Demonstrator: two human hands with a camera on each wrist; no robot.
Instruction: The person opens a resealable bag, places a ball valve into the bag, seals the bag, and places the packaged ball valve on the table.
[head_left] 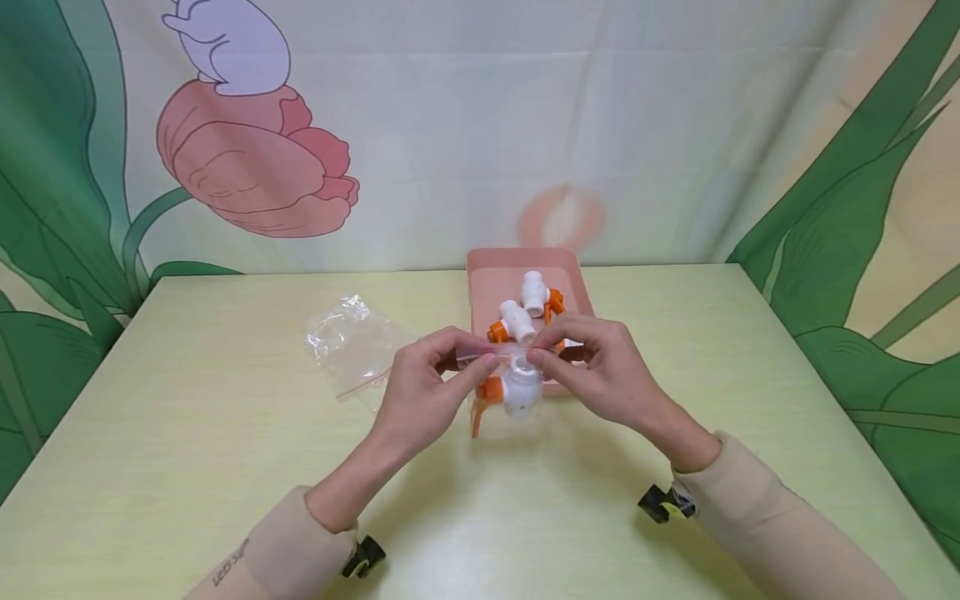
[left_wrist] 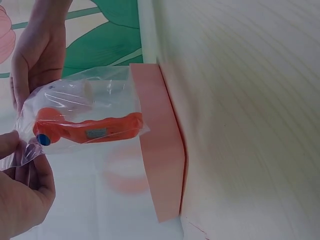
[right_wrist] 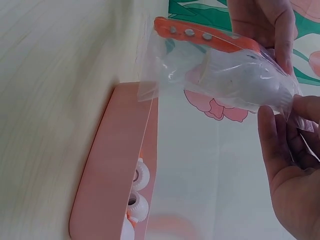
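Observation:
A clear zip bag (left_wrist: 112, 85) hangs between my two hands over the near end of the tray. Inside it is a white plastic ball valve (head_left: 522, 390) with an orange lever handle (left_wrist: 100, 129). My left hand (head_left: 429, 383) pinches the bag's top edge between thumb and fingers on the left. On the right side of that same edge, my right hand (head_left: 603, 367) pinches it too. The right wrist view shows the valve's white body (right_wrist: 245, 80) through the plastic, close below the fingertips.
Behind the bag stands a pink tray (head_left: 480, 279) holding more white valves (head_left: 534, 293) with orange handles, partly hidden by my hands. An unfilled clear bag (head_left: 360, 346) lies on the table left of the tray. A printed curtain hangs along the table's back edge.

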